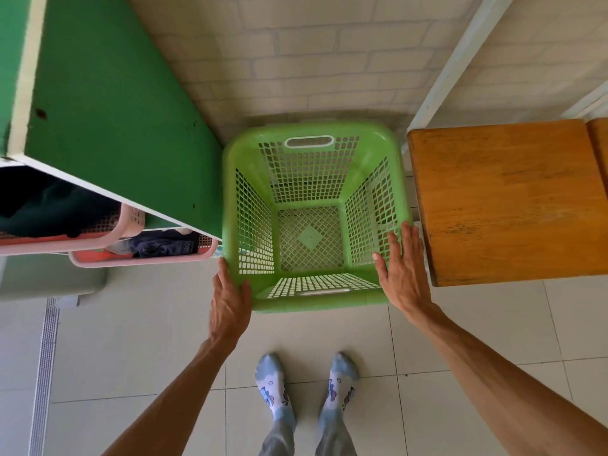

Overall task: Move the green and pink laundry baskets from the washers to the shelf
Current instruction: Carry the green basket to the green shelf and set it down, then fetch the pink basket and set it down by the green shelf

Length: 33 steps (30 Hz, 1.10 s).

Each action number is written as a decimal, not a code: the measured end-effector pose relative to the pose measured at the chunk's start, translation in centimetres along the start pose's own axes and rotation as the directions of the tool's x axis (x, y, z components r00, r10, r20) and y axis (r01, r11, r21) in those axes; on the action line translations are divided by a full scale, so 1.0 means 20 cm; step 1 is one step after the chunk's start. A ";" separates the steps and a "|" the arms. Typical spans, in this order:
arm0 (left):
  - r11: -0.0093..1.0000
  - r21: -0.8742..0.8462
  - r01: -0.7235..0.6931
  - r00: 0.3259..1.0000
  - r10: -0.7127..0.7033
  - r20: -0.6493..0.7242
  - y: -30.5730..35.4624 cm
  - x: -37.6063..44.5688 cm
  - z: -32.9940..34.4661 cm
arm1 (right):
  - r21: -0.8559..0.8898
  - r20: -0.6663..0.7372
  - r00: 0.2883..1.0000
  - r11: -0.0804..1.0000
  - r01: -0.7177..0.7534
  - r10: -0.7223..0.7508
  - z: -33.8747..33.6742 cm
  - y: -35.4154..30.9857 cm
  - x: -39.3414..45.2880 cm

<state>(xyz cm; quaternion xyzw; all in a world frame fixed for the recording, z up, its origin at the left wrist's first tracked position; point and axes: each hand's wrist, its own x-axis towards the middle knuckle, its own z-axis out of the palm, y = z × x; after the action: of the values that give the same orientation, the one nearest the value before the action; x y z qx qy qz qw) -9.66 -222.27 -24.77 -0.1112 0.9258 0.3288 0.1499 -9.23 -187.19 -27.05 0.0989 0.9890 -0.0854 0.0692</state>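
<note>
The green laundry basket [316,215] stands upright on the pale tiled floor [138,340], its far side close to the brick-patterned wall [296,60]. It sits between the green shelf unit [115,120] on the left and a wooden table top [506,199] on the right, near both. It is a light green plastic tub with a broad rounded rim, lattice walls of small square holes, a slot handle in the far wall and another in the near wall, and a diamond-grid bottom with a solid diamond at its centre. Nothing lies inside it.

The left hand [230,301] is at the near left corner of the rim, thumb over the top edge and fingers down the outside; it seems to grip the rim, though the fingers are partly out of view. The right hand [404,274] lies flat with straight, spread fingers against the right side of the rim. The hands are well apart, one at each side.

Two pink baskets [131,222] holding clothes sit in the shelf unit's compartments. The person's socked feet [306,390] stand just behind the green basket.
</note>
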 end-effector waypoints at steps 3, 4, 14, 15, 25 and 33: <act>0.989 0.142 -0.050 0.996 0.038 0.086 0.02 0.00 -0.11 | -0.002 0.039 0.999 1.000 0.006 -0.006 -0.11 -0.03 -0.01; 0.980 0.192 -0.055 0.994 0.035 0.103 0.05 -0.01 -0.16 | 0.006 0.043 0.999 1.000 0.013 -0.013 -0.18 -0.05 -0.02; 0.899 0.344 -0.272 0.955 0.210 0.207 0.75 -0.51 -0.96 | 0.194 0.240 0.969 0.975 -0.113 0.064 -1.32 -0.25 -0.56; 0.898 0.333 -0.289 0.951 0.230 0.207 0.80 -0.57 -1.04 | 0.222 0.229 0.970 0.965 -0.138 0.086 -1.43 -0.26 -0.63; 0.720 0.338 -0.606 0.782 0.462 0.418 1.54 -0.92 -1.36 | 0.376 0.208 0.874 0.789 -0.486 0.440 -2.12 0.03 -1.25; 0.446 0.287 -0.848 0.486 0.439 0.756 2.61 -1.13 -0.89 | 0.427 0.274 0.781 0.657 -0.621 0.561 -2.49 0.85 -1.50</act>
<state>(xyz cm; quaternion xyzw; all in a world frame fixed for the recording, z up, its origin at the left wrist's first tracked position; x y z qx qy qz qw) -8.22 -191.70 26.28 0.4372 0.8449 0.0446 0.3050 17.45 -167.25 23.61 0.4242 0.8403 -0.3140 0.1237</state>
